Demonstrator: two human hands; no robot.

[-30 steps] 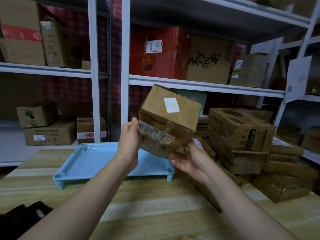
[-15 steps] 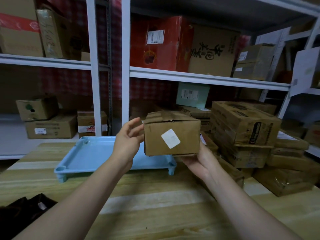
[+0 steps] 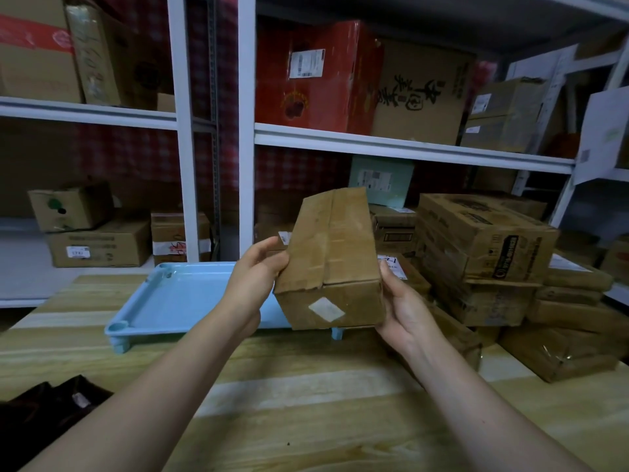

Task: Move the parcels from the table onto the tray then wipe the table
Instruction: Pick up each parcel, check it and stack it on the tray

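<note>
I hold a small brown cardboard parcel (image 3: 332,260) in the air above the near right corner of the light blue tray (image 3: 177,298). Its taped top faces me and a white sticker shows on its front face. My left hand (image 3: 255,277) grips its left edge with curled fingers. My right hand (image 3: 405,308) grips its right side and lower corner. The tray stands on short legs on the wooden table (image 3: 306,403) with nothing visible in it. A pile of brown parcels (image 3: 483,253) fills the table's right side.
A dark cloth (image 3: 44,410) lies at the table's near left corner. White metal shelving (image 3: 408,144) behind the table holds several cardboard boxes and a red carton (image 3: 316,76). Its upright posts stand just behind the tray.
The parcel has been turned in my hands, from a tilted pose with the sticker on top to the sticker face forward and down. It has dropped lower toward the tray.
</note>
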